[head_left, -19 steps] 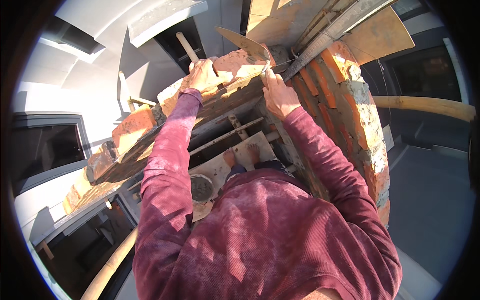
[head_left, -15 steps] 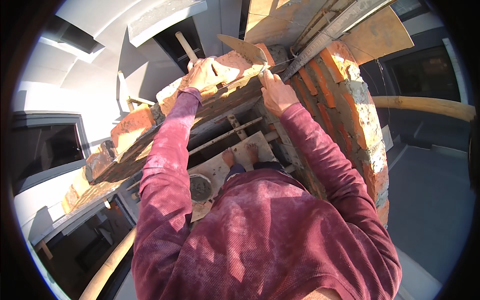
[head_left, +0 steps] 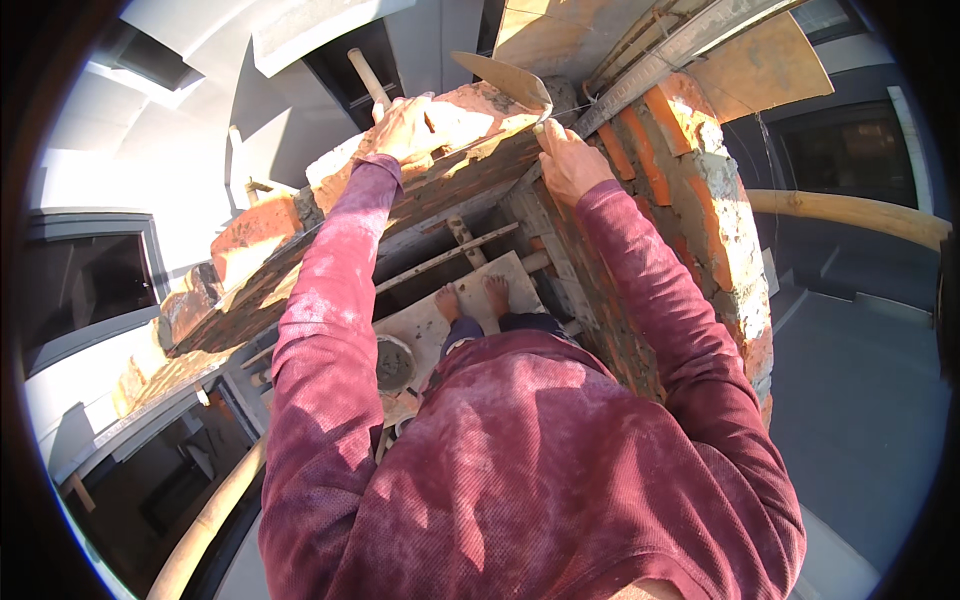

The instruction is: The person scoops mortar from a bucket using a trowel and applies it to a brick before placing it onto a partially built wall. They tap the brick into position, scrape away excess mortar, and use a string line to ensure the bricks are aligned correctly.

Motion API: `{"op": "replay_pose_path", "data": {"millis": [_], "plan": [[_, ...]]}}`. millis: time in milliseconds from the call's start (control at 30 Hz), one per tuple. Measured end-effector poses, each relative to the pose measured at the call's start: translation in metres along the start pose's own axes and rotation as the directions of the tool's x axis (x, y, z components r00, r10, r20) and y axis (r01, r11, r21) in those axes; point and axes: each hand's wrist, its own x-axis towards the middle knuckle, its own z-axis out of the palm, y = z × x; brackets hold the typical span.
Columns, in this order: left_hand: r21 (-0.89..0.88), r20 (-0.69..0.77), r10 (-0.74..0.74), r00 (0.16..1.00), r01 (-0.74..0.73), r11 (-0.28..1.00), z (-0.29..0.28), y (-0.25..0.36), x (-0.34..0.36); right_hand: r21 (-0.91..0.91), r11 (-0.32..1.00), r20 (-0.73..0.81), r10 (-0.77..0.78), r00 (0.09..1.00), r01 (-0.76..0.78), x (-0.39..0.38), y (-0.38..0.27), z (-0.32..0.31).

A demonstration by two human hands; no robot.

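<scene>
My left hand [head_left: 402,132] is closed over an orange brick [head_left: 468,113] on top of the far wall, its fingers curled along the far side. In my right hand [head_left: 574,168] is the handle of a trowel, gripped near the corner where two brick walls meet. The trowel's pointed blade [head_left: 502,77] reaches up and left over the right end of the brick course, by a thin string line. How the blade meets the brick is hard to make out.
More bricks [head_left: 257,238] sit along the wall to the left. On the right rises a mortared brick wall [head_left: 712,225], with a long metal straightedge [head_left: 690,55] at the corner. Below, a bucket of mortar [head_left: 395,364] stands on the board [head_left: 510,275] by my feet. Bamboo poles [head_left: 850,208] cross both sides.
My right hand and the trowel have moved slightly right, the blade now covering the brick course's right end. The left hand stays on the brick. The view has shifted a little.
</scene>
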Motion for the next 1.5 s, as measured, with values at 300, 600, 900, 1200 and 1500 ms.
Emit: {"op": "replay_pose_path", "data": {"millis": [300, 600, 900, 1200, 1500], "plan": [[0.108, 0.144, -0.108, 0.984, 0.092, 0.99, -0.022, 0.019, 0.005, 0.057, 0.997, -0.064, -0.043, 0.997, 0.047, 0.007, -0.008, -0.005], [0.122, 0.171, -0.108, 0.979, 0.087, 0.989, -0.008, 0.003, 0.007, 0.101, 0.994, -0.031, -0.045, 0.998, 0.048, 0.01, -0.019, 0.0], [0.079, 0.11, -0.107, 0.988, 0.098, 0.992, -0.011, 0.007, 0.004, 0.171, 0.983, -0.052, -0.062, 0.997, 0.07, 0.011, -0.043, -0.005], [0.104, 0.237, -0.125, 0.963, 0.103, 0.989, -0.024, 0.024, 0.01, 0.055, 0.997, 0.112, 0.053, 0.992, -0.059, 0.016, -0.04, 0.017], [0.118, 0.066, -0.043, 0.997, 0.035, 0.992, -0.01, 0.014, 0.006, 0.135, 0.987, -0.017, 0.089, 0.996, -0.086, 0.002, -0.047, 0.003]]}}
